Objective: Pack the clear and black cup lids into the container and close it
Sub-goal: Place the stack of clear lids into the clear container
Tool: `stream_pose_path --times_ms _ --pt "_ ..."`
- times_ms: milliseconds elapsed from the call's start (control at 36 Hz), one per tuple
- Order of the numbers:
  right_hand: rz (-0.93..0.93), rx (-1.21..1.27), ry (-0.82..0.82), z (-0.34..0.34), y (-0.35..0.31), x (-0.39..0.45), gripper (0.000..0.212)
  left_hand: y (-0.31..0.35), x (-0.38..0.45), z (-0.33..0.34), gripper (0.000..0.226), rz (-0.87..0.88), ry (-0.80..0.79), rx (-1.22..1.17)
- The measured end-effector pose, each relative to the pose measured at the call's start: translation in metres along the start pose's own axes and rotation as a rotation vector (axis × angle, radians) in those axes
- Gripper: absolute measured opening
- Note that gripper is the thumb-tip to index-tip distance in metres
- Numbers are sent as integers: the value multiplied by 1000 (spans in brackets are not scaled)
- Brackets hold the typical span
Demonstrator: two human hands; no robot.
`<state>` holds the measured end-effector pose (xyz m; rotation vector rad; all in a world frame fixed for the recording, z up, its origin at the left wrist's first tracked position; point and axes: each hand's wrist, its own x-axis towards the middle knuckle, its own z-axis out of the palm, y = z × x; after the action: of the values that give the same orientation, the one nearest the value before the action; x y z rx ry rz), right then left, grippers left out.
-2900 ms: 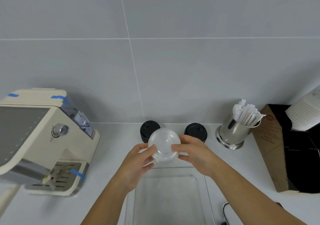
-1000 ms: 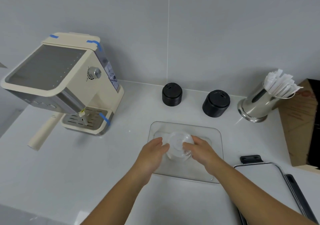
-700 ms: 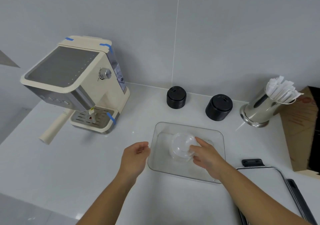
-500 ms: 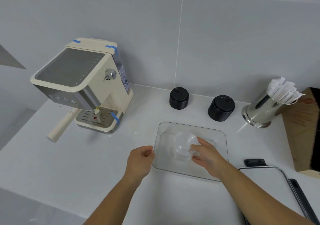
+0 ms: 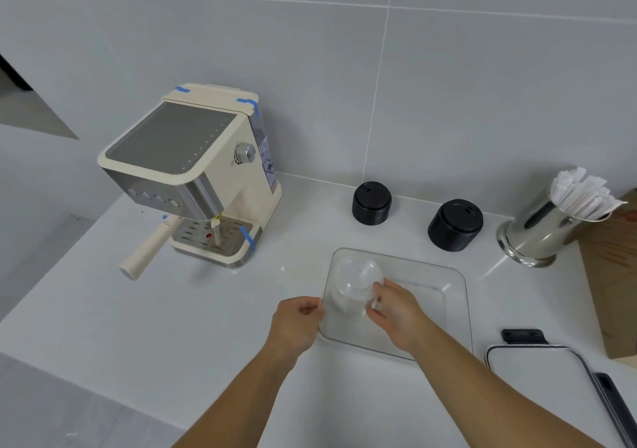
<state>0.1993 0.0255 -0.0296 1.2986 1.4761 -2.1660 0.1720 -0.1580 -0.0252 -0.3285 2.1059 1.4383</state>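
A stack of clear cup lids [image 5: 355, 280] stands in the left part of the clear container [image 5: 455, 296] on the white counter. My right hand [image 5: 396, 313] is inside the container with its fingers on the stack's right side. My left hand [image 5: 296, 320] rests at the container's left rim, fingers curled, holding nothing that I can see. Two stacks of black lids stand behind the container: one [image 5: 371, 203] further back and one [image 5: 454, 224] to its right. The container's white lid [image 5: 537, 389] with black clips lies at the lower right.
A cream espresso machine [image 5: 193, 175] with its handle sticking out stands at the left. A steel cup of wrapped straws [image 5: 551, 220] and a brown cardboard box [image 5: 613, 275] stand at the right. The tiled wall runs behind the counter.
Both hands lowered the clear lid stack into the container. My left hand then let go and drew back to the left rim; my right hand shifted the stack to the left.
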Motion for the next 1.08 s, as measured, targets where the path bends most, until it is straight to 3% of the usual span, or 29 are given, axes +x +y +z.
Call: stream_pose_path --times_ms 444,583,694,861,1083 --pt "61 -32 -16 0 -11 -11 9 -1 7 -7 16 -55 -106 -107" --pt "70 -15 -23 -9 -8 -4 38 -1 8 -6 16 -79 -110 -120" --pt "75 61 -13 -13 -11 -8 37 0 9 -7 16 -96 -107 -120" --pt "54 86 -11 -21 -16 -20 52 4 6 -6 18 -99 -105 -99" --pt "19 77 -48 -43 -15 -35 45 12 -4 -7 18 -104 -105 -86"
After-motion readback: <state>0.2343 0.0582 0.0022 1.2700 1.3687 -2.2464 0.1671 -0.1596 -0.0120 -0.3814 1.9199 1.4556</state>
